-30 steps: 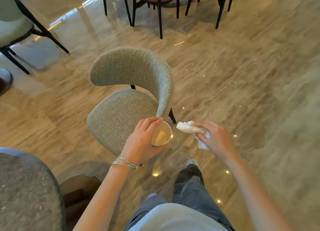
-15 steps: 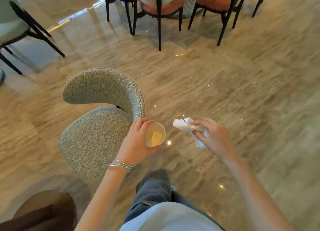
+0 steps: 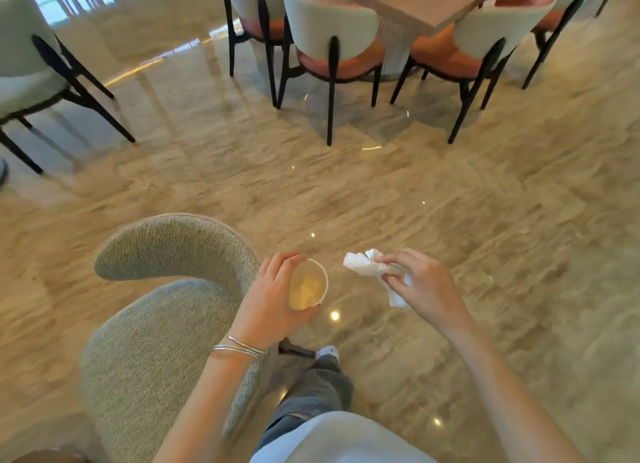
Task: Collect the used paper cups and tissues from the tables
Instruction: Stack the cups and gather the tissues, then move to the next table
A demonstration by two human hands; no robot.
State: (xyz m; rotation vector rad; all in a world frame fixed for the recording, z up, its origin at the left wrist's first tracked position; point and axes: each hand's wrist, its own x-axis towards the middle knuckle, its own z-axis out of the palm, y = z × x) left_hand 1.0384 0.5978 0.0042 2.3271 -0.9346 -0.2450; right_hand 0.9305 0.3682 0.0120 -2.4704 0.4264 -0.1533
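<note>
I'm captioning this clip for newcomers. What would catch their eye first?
The two hands low in the middle: the left hand grips a paper cup, its mouth toward the camera, and the right hand pinches a crumpled white tissue. Beside them on the left stands a grey fabric chair; at the top, orange-seated chairs ring a table.

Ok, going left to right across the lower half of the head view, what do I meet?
grey fabric chair → left hand → paper cup it holds → crumpled white tissue → right hand pinching that tissue.
</note>
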